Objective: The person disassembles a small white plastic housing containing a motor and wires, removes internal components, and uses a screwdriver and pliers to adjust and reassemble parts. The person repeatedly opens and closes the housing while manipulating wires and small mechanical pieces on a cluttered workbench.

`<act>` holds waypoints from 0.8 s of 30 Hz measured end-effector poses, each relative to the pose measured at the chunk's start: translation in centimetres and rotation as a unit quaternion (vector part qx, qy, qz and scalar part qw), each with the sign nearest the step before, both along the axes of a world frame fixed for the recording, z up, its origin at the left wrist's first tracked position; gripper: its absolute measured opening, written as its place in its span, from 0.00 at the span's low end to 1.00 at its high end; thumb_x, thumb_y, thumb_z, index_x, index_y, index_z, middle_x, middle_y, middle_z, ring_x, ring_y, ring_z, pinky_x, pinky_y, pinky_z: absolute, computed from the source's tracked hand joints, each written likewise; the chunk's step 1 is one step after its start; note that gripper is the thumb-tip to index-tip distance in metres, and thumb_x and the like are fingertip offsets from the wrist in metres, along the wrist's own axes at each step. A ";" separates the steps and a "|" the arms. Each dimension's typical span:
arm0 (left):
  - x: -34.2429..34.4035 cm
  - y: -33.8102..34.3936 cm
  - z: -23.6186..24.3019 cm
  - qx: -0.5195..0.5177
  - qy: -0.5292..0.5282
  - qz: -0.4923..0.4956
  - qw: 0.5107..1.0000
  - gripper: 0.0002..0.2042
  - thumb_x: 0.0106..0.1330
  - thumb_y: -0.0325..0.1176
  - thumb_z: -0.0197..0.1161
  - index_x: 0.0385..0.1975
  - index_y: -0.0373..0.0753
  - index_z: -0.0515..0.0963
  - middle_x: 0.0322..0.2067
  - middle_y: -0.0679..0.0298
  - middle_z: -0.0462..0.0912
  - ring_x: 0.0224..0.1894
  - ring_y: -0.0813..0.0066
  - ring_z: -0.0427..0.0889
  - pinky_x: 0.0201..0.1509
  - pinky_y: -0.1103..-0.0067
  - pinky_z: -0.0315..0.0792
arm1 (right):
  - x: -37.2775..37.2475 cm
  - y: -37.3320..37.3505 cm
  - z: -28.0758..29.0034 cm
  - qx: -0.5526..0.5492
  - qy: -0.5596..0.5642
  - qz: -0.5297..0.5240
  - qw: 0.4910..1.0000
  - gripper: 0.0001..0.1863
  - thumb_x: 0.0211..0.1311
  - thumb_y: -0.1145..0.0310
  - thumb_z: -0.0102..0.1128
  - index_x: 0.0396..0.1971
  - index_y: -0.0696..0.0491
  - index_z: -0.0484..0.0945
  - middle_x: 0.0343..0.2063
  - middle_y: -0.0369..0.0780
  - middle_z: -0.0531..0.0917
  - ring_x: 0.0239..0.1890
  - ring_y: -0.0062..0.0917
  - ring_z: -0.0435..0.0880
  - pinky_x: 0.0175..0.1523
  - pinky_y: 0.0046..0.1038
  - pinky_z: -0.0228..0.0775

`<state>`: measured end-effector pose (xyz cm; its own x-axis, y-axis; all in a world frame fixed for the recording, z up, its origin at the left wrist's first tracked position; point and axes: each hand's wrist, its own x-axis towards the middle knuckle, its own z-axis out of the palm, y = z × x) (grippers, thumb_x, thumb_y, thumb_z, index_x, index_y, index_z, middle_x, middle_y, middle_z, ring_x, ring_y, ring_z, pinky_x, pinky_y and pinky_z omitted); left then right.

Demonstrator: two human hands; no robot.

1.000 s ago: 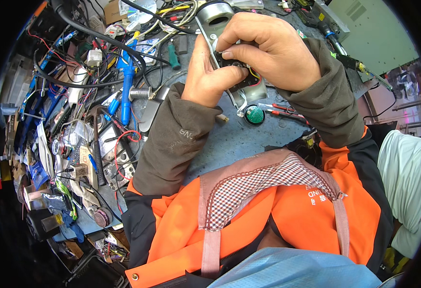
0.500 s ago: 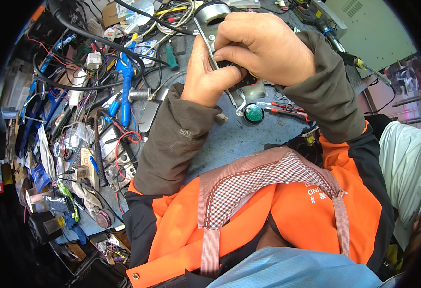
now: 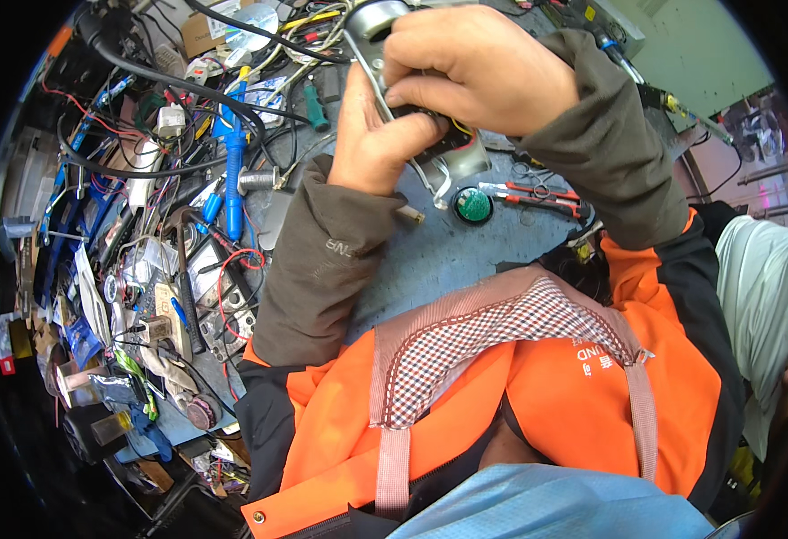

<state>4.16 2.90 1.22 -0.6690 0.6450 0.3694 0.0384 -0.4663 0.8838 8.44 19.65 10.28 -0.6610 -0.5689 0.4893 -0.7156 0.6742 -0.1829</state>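
A silver metal housing [image 3: 457, 157] with a round ring at its top, dark insides and thin wires is held upright in the upper middle. My left hand [image 3: 371, 144] is wrapped round its left side, thumb across the inside. My right hand [image 3: 470, 72] is curled over it, thumb and forefinger pressed into the housing; what the fingertips pinch is hidden. Just below lie a round green disc in a black ring [image 3: 474, 206] and red-handled pliers [image 3: 542, 199].
A dense clutter of cables [image 3: 169, 85], blue tools [image 3: 233, 171], a green-handled screwdriver [image 3: 314, 106] and small parts covers the bench's left. A cylindrical tool [image 3: 623, 63] and grey panel [image 3: 699, 54] are at the upper right. A person in white fabric [image 3: 758, 296] is at the right.
Both hands and the metal housing have shifted slightly up and left in the picture. The grip looks much the same. The co-worker at the right has shifted slightly.
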 end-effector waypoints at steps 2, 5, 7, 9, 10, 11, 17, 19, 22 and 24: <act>-0.1 -0.1 -0.1 0.006 -0.011 0.011 1.000 0.27 0.54 0.20 0.61 0.58 0.33 0.69 0.47 0.61 0.81 0.49 0.72 0.83 0.53 0.76 0.78 | -0.1 -0.5 -0.3 -0.072 -0.007 0.038 0.997 0.04 0.60 0.72 0.64 0.33 0.55 0.82 0.28 0.47 0.81 0.31 0.46 0.83 0.38 0.39 0.76; -0.5 0.0 -0.1 0.020 -0.013 0.001 1.000 0.26 0.52 0.20 0.61 0.56 0.32 0.72 0.47 0.60 0.80 0.49 0.72 0.82 0.54 0.77 0.77 | -0.8 -0.4 -0.7 -0.076 -0.006 0.045 0.996 0.04 0.60 0.73 0.64 0.31 0.57 0.82 0.27 0.47 0.81 0.32 0.46 0.83 0.39 0.40 0.76; -0.4 0.0 0.2 0.005 0.016 -0.002 1.000 0.24 0.53 0.21 0.60 0.54 0.32 0.74 0.45 0.61 0.81 0.47 0.72 0.82 0.53 0.77 0.76 | -0.8 -0.6 -0.7 -0.035 0.003 0.002 0.999 0.05 0.59 0.72 0.65 0.30 0.58 0.81 0.27 0.48 0.81 0.32 0.46 0.83 0.39 0.41 0.76; -0.5 0.0 0.3 0.001 0.015 0.019 1.000 0.24 0.53 0.21 0.60 0.54 0.33 0.74 0.44 0.61 0.82 0.45 0.72 0.83 0.51 0.78 0.77 | -1.6 -0.6 -1.3 -0.050 0.073 0.023 0.996 0.07 0.56 0.71 0.68 0.29 0.59 0.81 0.29 0.48 0.82 0.33 0.46 0.83 0.40 0.41 0.76; -0.6 -0.3 0.4 -0.010 0.001 0.015 1.000 0.24 0.53 0.21 0.60 0.54 0.33 0.73 0.44 0.60 0.82 0.45 0.71 0.84 0.51 0.77 0.78 | -1.6 -0.6 -1.1 -0.059 0.049 0.024 0.997 0.07 0.55 0.71 0.68 0.30 0.59 0.82 0.29 0.48 0.82 0.33 0.46 0.84 0.40 0.41 0.77; -0.4 -0.4 0.5 -0.021 -0.014 0.010 1.000 0.25 0.53 0.21 0.60 0.55 0.33 0.73 0.44 0.60 0.82 0.45 0.70 0.84 0.51 0.76 0.79 | -1.7 -0.6 -1.0 -0.069 0.025 0.026 0.997 0.08 0.54 0.71 0.68 0.30 0.59 0.82 0.29 0.48 0.82 0.34 0.46 0.84 0.41 0.40 0.77; -0.3 -0.5 -0.1 -0.009 -0.048 0.028 0.998 0.23 0.55 0.21 0.60 0.54 0.33 0.74 0.41 0.60 0.83 0.43 0.70 0.85 0.50 0.75 0.79 | -2.0 -0.9 -0.5 -0.024 0.011 -0.004 1.000 0.08 0.52 0.72 0.67 0.29 0.61 0.85 0.27 0.50 0.85 0.31 0.45 0.86 0.40 0.38 0.79; -0.5 -1.0 -0.4 -0.036 -0.044 0.047 0.997 0.20 0.56 0.23 0.60 0.51 0.33 0.75 0.40 0.60 0.83 0.42 0.70 0.85 0.49 0.75 0.78 | -2.5 -1.0 -0.9 0.009 0.017 -0.024 1.000 0.08 0.52 0.72 0.65 0.28 0.61 0.85 0.26 0.52 0.86 0.30 0.45 0.87 0.40 0.39 0.80; -0.1 -1.1 0.5 -0.030 -0.069 0.065 0.995 0.19 0.56 0.24 0.59 0.50 0.30 0.77 0.41 0.56 0.85 0.41 0.65 0.86 0.49 0.71 0.81 | -1.2 -1.1 -0.7 -0.144 0.061 -0.013 0.988 0.10 0.58 0.68 0.67 0.32 0.61 0.87 0.26 0.49 0.87 0.29 0.37 0.88 0.39 0.33 0.80; -1.9 -1.5 0.4 -0.060 -0.062 0.065 0.994 0.25 0.56 0.32 0.59 0.54 0.25 0.76 0.44 0.44 0.85 0.45 0.55 0.86 0.54 0.66 0.80 | -3.0 1.1 -1.4 -0.341 0.009 0.016 0.940 0.11 0.62 0.68 0.68 0.36 0.62 0.87 0.28 0.45 0.89 0.29 0.26 0.86 0.39 0.27 0.79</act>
<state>2.26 1.44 1.64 -0.7859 0.5839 0.2035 -0.0217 -0.3550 0.9346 5.40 20.80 8.90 -0.6378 -0.1387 0.7576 -0.7399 0.3835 -0.5527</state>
